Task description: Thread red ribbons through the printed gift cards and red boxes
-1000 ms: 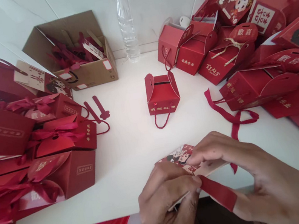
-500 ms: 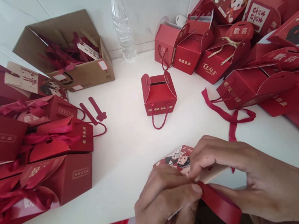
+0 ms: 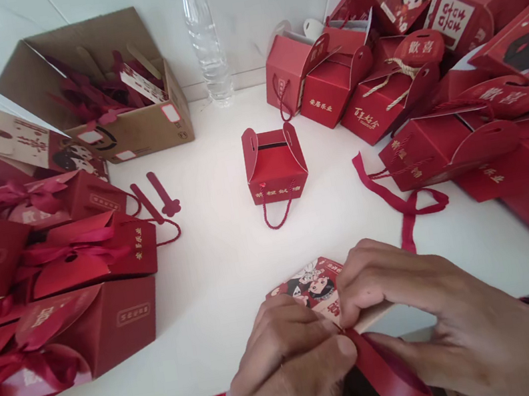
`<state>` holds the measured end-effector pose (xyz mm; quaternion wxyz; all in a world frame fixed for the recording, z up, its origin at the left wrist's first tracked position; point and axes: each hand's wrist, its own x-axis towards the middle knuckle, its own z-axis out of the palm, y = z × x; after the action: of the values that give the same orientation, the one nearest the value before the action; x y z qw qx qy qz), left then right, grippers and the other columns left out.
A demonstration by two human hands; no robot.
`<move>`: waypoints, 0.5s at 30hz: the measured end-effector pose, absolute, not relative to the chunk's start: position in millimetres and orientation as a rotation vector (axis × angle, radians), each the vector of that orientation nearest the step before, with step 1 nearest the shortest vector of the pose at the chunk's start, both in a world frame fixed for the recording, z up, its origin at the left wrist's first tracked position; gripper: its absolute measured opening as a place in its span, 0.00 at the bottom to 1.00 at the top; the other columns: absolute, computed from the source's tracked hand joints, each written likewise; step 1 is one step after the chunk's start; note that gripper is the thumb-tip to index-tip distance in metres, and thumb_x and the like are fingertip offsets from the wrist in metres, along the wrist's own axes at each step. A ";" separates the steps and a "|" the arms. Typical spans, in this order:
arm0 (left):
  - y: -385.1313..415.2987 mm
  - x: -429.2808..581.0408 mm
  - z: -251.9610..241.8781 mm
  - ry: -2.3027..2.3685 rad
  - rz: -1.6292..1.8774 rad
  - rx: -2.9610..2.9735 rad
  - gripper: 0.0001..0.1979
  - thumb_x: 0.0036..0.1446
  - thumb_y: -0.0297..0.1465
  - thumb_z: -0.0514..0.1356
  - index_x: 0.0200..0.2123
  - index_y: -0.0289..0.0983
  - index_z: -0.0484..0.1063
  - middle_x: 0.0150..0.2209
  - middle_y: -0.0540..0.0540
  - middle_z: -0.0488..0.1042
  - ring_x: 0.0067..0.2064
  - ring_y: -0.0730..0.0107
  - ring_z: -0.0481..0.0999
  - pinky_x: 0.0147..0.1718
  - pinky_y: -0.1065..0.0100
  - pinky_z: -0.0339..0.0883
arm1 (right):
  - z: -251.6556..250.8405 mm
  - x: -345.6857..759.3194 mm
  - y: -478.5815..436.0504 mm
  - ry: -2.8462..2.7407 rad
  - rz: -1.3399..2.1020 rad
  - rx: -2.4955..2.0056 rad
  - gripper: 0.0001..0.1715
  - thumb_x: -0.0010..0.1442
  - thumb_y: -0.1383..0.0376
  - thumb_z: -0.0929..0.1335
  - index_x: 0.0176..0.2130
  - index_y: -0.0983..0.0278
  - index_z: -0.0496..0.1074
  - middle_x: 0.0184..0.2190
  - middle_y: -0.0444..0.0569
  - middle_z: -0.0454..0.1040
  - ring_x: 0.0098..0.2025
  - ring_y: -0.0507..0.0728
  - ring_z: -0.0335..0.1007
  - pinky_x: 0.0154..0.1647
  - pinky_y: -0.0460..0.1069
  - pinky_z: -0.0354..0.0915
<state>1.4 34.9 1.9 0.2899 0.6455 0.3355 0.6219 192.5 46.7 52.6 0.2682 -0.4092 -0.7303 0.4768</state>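
At the front edge of the table, both hands are closed around a red gift box [image 3: 309,285] printed with cartoon figures. My left hand [image 3: 286,370] grips its near side, the thumb pressed where a flat red strap [image 3: 393,379] meets the box. My right hand [image 3: 415,308] pinches the same spot with its fingertips; its thumb lies beside the strap. The strap curves down in a loop towards me. Fingers hide the strap's end and most of the box. Beyond them a small red box [image 3: 275,166] with a cord handle stands upright.
A cardboard box [image 3: 132,135] of red straps stands back left, near a water bottle [image 3: 209,51]. Two loose straps [image 3: 162,191] lie beside it. Red gift boxes [image 3: 132,315] with bows crowd the left; more red boxes [image 3: 360,101] fill the right. A ribbon [image 3: 402,205] lies loose.
The camera view has shifted slightly. Both hands stay on the gift box at the strap's end, and the strap's loop hangs a little lower in the picture.
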 end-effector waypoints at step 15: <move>35.1 -13.8 -0.5 0.841 1.355 1.660 0.15 0.58 0.19 0.69 0.48 0.34 0.76 0.41 0.45 0.78 0.42 0.68 0.80 0.39 0.68 0.78 | 53.0 193.0 46.9 -1.959 1.311 -1.210 0.05 0.70 0.63 0.69 0.47 0.57 0.71 0.46 0.45 0.75 0.50 0.53 0.75 0.49 0.47 0.73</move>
<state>-13.8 35.1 -0.5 0.4076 0.6585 0.3337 0.5375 193.0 46.9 53.0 0.2434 -0.4430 -0.7171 0.4798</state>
